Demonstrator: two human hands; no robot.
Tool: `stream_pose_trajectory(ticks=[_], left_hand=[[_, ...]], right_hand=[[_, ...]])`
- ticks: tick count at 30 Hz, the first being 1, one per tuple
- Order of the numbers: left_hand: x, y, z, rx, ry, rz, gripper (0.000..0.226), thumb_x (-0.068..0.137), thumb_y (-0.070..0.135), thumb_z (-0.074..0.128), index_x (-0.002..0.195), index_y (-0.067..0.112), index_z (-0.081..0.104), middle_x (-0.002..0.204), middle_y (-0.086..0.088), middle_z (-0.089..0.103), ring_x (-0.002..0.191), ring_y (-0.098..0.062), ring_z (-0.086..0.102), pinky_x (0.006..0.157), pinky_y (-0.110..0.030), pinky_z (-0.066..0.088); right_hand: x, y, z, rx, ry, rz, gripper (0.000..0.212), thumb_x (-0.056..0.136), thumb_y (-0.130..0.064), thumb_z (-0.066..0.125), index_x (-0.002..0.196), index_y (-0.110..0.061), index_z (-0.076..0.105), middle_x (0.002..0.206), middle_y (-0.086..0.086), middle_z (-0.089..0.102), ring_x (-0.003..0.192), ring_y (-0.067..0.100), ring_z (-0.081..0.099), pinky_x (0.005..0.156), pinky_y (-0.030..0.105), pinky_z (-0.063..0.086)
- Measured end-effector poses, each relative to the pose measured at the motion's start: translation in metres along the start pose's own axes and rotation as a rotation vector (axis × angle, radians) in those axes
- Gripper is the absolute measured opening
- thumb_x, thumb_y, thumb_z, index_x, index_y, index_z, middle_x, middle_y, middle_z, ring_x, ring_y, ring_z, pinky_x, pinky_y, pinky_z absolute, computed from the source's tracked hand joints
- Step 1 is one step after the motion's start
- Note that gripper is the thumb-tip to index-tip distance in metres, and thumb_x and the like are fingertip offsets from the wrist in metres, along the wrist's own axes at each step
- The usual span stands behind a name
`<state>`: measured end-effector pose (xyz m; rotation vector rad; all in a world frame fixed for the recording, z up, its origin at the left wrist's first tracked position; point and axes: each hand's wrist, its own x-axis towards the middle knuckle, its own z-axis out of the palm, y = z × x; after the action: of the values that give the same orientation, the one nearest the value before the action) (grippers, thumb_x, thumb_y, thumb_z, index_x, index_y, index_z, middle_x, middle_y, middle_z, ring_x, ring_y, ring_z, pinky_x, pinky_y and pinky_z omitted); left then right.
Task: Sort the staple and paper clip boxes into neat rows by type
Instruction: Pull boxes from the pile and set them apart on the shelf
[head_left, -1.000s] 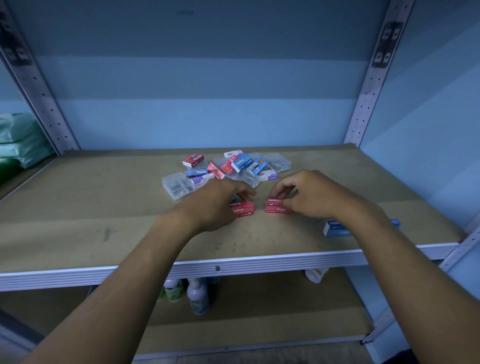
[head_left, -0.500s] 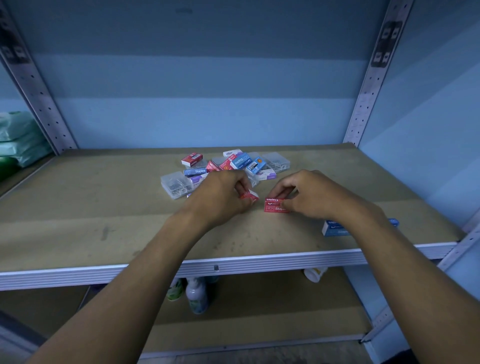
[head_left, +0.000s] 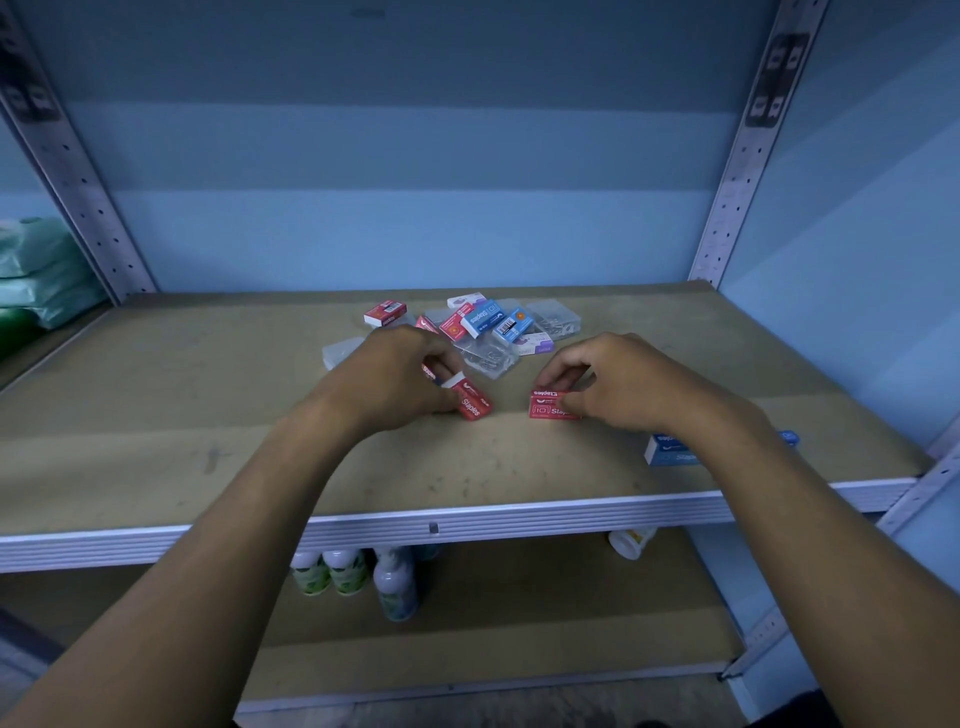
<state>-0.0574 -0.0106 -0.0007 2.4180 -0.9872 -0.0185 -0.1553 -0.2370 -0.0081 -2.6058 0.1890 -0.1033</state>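
Red staple box (head_left: 471, 404) tilted, pinched by left hand (head_left: 400, 382); right hand (head_left: 618, 384) pinches 2nd red box (head_left: 549, 405), flat on shelf (head_left: 208, 415).

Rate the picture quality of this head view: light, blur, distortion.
Head view: dim, bluish light, no glare; wide-angle bending bows the shelf uprights outward; print on the red staple box under the right hand reads clearly, likewise on the one the left hand holds; the bottles below look soft and dark.
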Motion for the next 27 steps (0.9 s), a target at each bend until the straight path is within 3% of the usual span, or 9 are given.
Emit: stream_pose_trajectory(ticks=[5, 17, 21, 27], left_hand=[[-0.003, -0.006, 0.000, -0.024, -0.063, -0.045, 0.017, 0.079, 0.017, 0.075, 0.094, 0.026, 0.076, 0.091, 0.010, 0.073, 0.075, 0.003, 0.060, 0.060, 0.000, 0.041], [-0.004, 0.010, 0.007, 0.009, -0.047, 0.011, 0.014, 0.080, 0.017, 0.075, 0.092, 0.024, 0.077, 0.087, 0.011, 0.073, 0.073, 0.006, 0.059, 0.056, -0.001, 0.039], [-0.007, 0.023, 0.009, -0.020, -0.056, 0.068, 0.014, 0.080, 0.017, 0.075, 0.092, 0.022, 0.078, 0.088, 0.009, 0.074, 0.078, -0.001, 0.062, 0.063, -0.002, 0.042], [-0.011, 0.041, 0.013, -0.062, -0.123, 0.102, 0.014, 0.080, 0.017, 0.074, 0.092, 0.024, 0.078, 0.085, 0.011, 0.074, 0.069, 0.007, 0.060, 0.059, -0.002, 0.042]], right_hand=[[0.000, -0.002, 0.001, -0.019, -0.009, -0.010, 0.022, 0.087, -0.017, 0.072, 0.103, -0.030, 0.078, 0.095, -0.014, 0.073, 0.090, -0.001, 0.067, 0.080, 0.016, 0.052], [-0.010, -0.007, -0.009, -0.050, -0.011, -0.009, 0.024, 0.086, -0.011, 0.069, 0.095, -0.031, 0.078, 0.088, -0.012, 0.074, 0.075, -0.005, 0.064, 0.074, 0.014, 0.052], [-0.021, -0.008, -0.019, -0.064, -0.025, -0.026, 0.024, 0.084, -0.010, 0.072, 0.093, -0.031, 0.077, 0.086, -0.013, 0.074, 0.073, -0.006, 0.065, 0.073, 0.016, 0.053], [-0.038, -0.012, -0.027, -0.132, -0.099, -0.029, 0.028, 0.082, -0.011, 0.071, 0.091, -0.037, 0.077, 0.084, -0.015, 0.074, 0.072, -0.009, 0.064, 0.070, 0.016, 0.052]])
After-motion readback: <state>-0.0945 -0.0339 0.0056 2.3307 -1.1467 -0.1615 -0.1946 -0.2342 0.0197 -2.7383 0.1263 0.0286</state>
